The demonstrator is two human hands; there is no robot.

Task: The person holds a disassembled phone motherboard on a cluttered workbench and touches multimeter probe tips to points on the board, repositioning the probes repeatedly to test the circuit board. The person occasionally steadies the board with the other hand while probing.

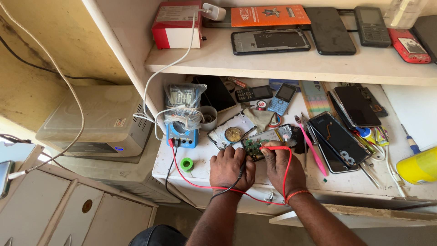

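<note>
A green phone circuit board (253, 146) lies inside an opened phone body (277, 136) near the front of the white workbench (318, 182). My left hand (231, 167) holds a black test probe on the board; its black lead (227, 187) runs back under my wrist. My right hand (281, 166) holds a red probe at the board's right side. The red lead (191, 182) loops over my right hand and runs left to a blue multimeter (182, 134) wrapped in clear plastic.
A green solder spool (186, 164), a small cup (208, 117), a pink toothbrush (312, 146), several phones and screens (339, 139) and a yellow container (419, 166) crowd the bench. More phones (271, 41) and a red-white box (176, 25) sit on the upper shelf. A grey unit (95, 120) stands at left.
</note>
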